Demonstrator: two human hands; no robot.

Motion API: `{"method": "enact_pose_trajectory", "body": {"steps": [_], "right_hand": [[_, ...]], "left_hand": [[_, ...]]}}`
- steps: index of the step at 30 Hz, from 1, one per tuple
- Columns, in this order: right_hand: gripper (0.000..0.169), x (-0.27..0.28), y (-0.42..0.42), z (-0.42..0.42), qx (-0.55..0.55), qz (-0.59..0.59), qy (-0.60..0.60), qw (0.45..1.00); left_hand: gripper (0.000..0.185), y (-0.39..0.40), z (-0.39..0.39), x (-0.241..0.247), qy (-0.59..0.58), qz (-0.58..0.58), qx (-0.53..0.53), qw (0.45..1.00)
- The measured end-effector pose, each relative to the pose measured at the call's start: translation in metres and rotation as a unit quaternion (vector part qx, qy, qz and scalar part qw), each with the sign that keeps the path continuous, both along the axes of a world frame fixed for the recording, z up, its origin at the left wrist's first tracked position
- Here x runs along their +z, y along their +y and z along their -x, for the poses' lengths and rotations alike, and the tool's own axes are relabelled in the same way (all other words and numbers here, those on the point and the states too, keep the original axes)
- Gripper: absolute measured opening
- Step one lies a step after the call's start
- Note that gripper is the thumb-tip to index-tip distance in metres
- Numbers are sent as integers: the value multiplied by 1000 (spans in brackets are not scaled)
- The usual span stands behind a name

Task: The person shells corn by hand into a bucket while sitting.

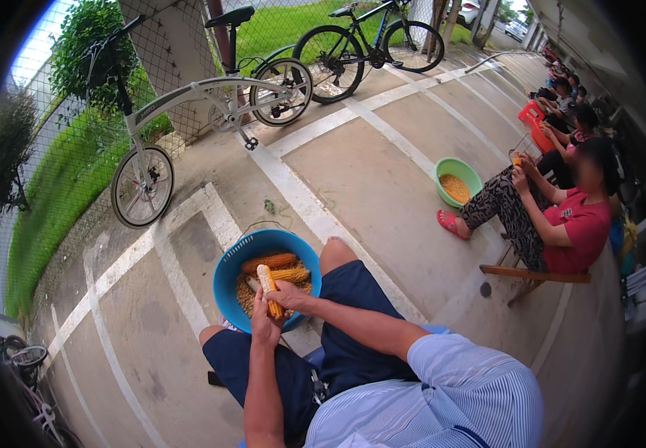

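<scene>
My left hand point(267, 327) grips the lower end of a corn cob point(265, 275), where yellow kernels remain attached. My right hand point(291, 297) lies across the cob's middle, its fingers partly hidden from me. The cob's upper end is pale and stripped of kernels. Both hands are over a blue plastic bucket point(224, 285) between my knees. In the bucket, an orange corn cob point(269, 262) and a yellow corn cob point(293, 275) rest on loose kernels point(243, 292). A whitish piece, apparently a bare cob point(253, 283), shows beside the held one.
At right, a seated person point(574, 224) holds corn near a green basin point(475, 178) of kernels; more people sit beyond. A folding bicycle point(188, 98) and a black bicycle point(367, 47) stand along the wire fence. A dark phone-like object point(216, 379) lies beside my left thigh.
</scene>
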State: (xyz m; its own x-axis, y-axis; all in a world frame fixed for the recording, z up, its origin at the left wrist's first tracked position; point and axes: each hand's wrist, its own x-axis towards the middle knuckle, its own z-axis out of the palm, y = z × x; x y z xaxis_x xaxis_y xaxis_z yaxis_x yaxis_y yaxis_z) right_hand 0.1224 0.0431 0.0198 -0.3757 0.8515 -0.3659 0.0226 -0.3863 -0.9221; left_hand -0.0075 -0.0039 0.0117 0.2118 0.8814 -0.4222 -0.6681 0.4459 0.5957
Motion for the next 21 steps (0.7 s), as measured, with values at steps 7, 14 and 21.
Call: {"method": "enact_pose_trajectory", "body": {"steps": [7, 14, 21], "right_hand": [[39, -11, 2, -2, -35, 5, -34, 999], [38, 2, 0, -2, -13, 38, 9, 999], [37, -1, 5, -7, 48, 58, 53, 996]], "left_hand": [[50, -1, -4, 11, 10, -2, -32, 999], [53, -2, -1, 6, 15, -14, -29, 999], [47, 1, 4, 9, 9, -41, -44, 998]]}}
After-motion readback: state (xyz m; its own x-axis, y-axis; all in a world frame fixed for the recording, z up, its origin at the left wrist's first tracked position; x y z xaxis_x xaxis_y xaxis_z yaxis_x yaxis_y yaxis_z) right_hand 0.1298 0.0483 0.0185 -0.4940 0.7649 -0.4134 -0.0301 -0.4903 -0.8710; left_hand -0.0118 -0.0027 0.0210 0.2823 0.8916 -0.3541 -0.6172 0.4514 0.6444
